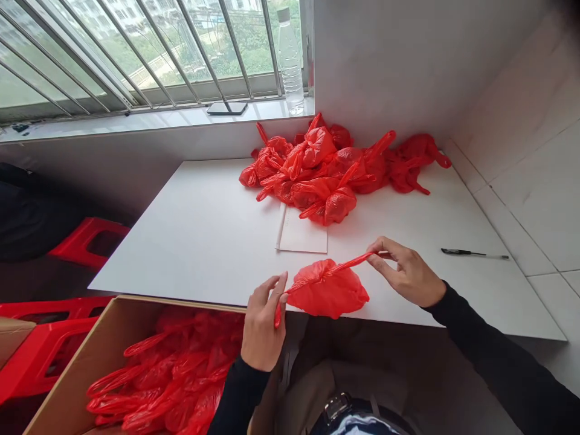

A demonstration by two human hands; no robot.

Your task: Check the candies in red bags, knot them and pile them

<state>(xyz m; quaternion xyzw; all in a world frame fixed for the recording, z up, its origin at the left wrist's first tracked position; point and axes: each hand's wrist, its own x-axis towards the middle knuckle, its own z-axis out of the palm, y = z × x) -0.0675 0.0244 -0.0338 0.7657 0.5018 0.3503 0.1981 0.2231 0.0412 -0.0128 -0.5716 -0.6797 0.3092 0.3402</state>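
Note:
A red plastic bag is stretched between my two hands at the front edge of the white table, its handles twisted together at the top. My left hand pinches one handle end, and my right hand pinches the other, pulled out to the right. What the bag contains cannot be made out. Below and left of my left hand, a cardboard box holds many red plastic bags. Beyond my hands, a heap of knotted red bags lies at the back of the table.
A white notebook lies partly under the heap on the table. A pen rests at the right. On the windowsill are a phone and a water bottle. Red stools stand at the left.

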